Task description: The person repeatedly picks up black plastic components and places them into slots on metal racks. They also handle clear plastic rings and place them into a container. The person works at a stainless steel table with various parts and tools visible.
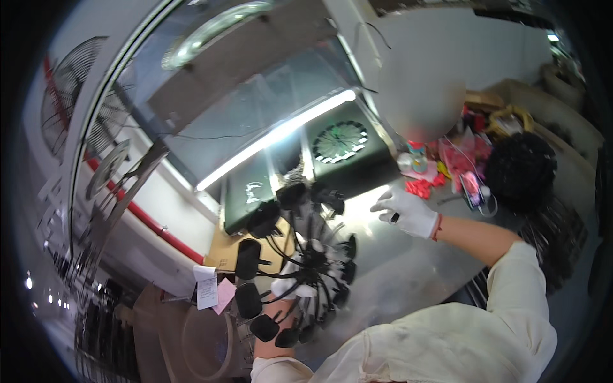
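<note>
LEFT: we find the left hand (285,288), gloved white, clenched around a bundle of black plugs (300,262) on cables, held up over the metal table (396,268) | RIGHT: right hand (407,211), gloved, fingers curled about a small dark piece above that table; grip unclear | NEAR: tube lamp (278,137) beyond the bundle.

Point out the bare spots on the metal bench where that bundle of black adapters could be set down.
Bare steel table lies below the right hand, between the adapter bundle in the left hand and the right forearm. A smaller lit patch sits before the black fan box. Crowded: the far right corner, with red pieces and a phone.
</note>
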Available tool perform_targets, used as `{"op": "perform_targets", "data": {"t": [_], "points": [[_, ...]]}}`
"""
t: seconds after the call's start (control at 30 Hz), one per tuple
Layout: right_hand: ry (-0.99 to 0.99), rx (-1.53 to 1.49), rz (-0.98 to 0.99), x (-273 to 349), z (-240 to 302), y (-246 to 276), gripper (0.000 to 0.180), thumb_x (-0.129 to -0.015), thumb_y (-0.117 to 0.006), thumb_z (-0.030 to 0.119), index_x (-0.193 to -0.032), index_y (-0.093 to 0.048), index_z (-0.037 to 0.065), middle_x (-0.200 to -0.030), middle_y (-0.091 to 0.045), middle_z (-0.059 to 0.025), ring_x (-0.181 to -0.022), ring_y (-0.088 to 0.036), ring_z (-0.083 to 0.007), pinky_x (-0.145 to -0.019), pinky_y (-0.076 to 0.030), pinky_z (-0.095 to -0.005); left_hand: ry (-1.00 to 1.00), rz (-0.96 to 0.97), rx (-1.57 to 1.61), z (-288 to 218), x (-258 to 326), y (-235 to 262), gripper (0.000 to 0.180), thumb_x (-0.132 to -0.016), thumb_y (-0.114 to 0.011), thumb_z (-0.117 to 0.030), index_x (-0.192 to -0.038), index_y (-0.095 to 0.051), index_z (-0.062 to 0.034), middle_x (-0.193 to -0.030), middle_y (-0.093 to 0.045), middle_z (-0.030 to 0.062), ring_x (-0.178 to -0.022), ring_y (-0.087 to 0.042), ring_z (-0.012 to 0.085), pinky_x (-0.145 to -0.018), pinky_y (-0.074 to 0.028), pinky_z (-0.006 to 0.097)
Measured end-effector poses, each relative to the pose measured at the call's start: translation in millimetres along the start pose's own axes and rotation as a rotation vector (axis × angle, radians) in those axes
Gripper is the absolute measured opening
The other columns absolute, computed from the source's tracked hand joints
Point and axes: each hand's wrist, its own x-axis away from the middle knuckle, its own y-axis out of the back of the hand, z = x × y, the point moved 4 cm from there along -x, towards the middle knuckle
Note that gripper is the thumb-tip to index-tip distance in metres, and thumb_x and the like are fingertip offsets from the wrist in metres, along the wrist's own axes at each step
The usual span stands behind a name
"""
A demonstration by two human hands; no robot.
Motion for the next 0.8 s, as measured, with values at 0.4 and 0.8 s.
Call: {"op": "perform_targets", "data": {"t": [0.4,0.8], "points": [[0.333,0.290,0.125,-52.6,71.1,-5.7,0.027,-0.082,-0.067,0.006,-0.109,-0.068,0.007,-0.112,-0.062,-0.0184,-0.103,-0.064,-0.0345,-0.081,-0.056,-0.0430,0.143,0.075,-0.350,-11.3,-8.9,-42.8,0.081,-0.066,-0.090,-0.040,-0.129,-0.056,-0.0025,-0.114,-0.064,0.0163,-0.106,-0.065,0.0306,-0.091,-0.053,0.044],[-0.201,-0.499,-0.075,-51.0,97.8,16.4,0.033,-0.084,-0.073,0.001,-0.117,-0.068,0.003,-0.125,-0.061,-0.0204,-0.105,-0.065,-0.0281,-0.088,-0.055,-0.0374,0.158,0.128,0.658,11.9,14.7,-22.2,0.041,-0.097,-0.065,-0.017,-0.134,-0.053,-0.0054,-0.119,-0.066,0.0073,-0.102,-0.066,0.0168,-0.077,-0.053,0.032]]}}
